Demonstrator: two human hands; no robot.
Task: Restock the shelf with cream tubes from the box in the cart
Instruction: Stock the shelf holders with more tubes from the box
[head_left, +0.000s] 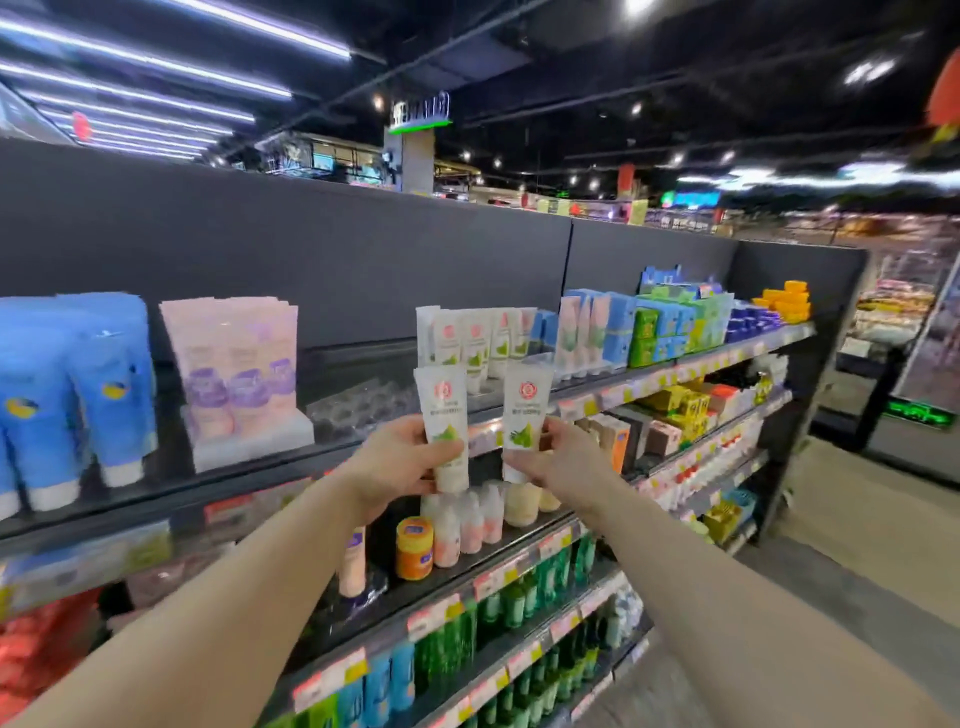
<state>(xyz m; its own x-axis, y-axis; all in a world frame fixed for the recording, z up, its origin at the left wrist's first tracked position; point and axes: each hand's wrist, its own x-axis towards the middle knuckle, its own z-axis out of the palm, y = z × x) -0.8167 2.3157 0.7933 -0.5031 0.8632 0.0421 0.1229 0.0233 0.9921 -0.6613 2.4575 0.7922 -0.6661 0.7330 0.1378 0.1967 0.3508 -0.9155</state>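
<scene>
You stand before a long dark metal shelving unit that runs from the left edge to the right of centre, its tiers edged with red and yellow price tags. At the far left of its top tier stand large blue squeeze tubes with white caps; just right of them is a block of pink and lilac tubes in a clear plastic display stand. In the middle of that tier, a row of white cream tubes with green leaf print and red round logos stands upright against the back panel, with a bare stretch of dark shelf to its left. Lower tiers in the bottom centre hold green bottles and a small orange jar with a yellow lid.

Your left hand grips one matching white cream tube around its lower half, cap down, in the centre of the frame. Your right hand pinches a second white cream tube the same way, just beside the first; both sit in front of the top tier's edge, below the standing row.
</scene>
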